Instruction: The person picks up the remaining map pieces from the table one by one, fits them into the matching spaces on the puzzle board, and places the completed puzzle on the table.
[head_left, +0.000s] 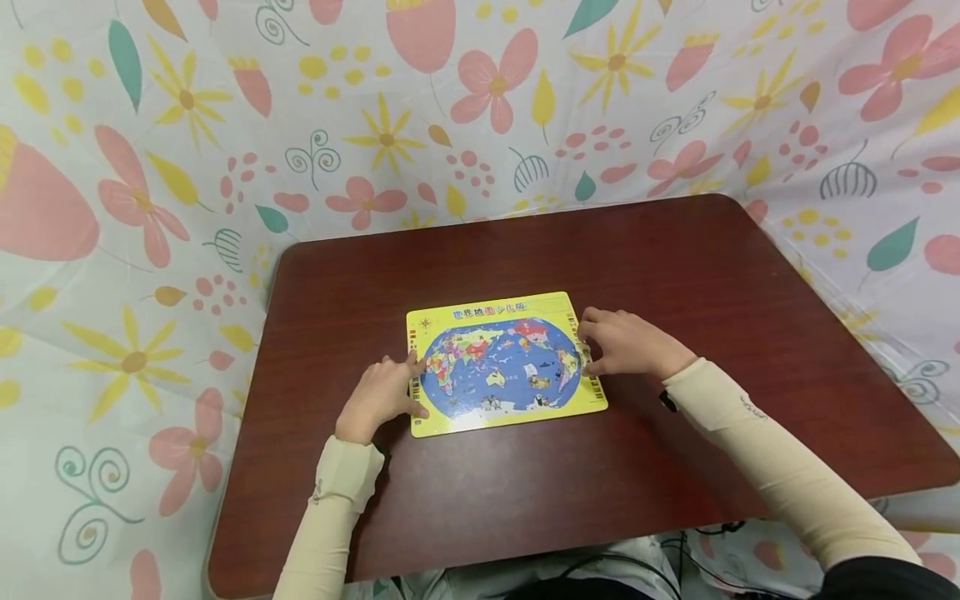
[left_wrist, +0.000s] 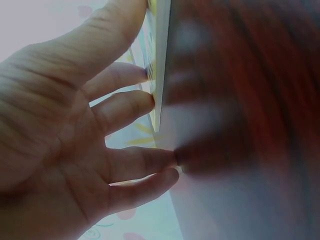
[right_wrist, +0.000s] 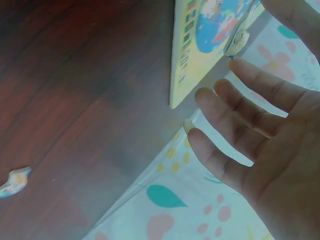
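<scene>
A yellow-bordered world map puzzle board (head_left: pixel 495 419) lies flat on the brown table, its blue oval map facing up. At the board's left edge, my left hand (head_left: pixel 378 396) rests its thumb and forefinger on the border. The left wrist view shows the board's thin edge beside those fingers (left_wrist: pixel 125 107), with two other fingertips on the table. My right hand (head_left: pixel 630 343) is at the board's right edge. Between its thumb and forefinger it pinches a small pale puzzle piece (right_wrist: pixel 237 43), tilted over the board. The other right fingers hang loosely bent.
The brown table (head_left: pixel 465 500) has rounded corners. A small loose puzzle piece (right_wrist: pixel 15 182) lies on it in the right wrist view. Flower-patterned cloth (head_left: pixel 247 167) hangs behind and beside the table. Dark cables (head_left: pixel 630 560) run below the front edge.
</scene>
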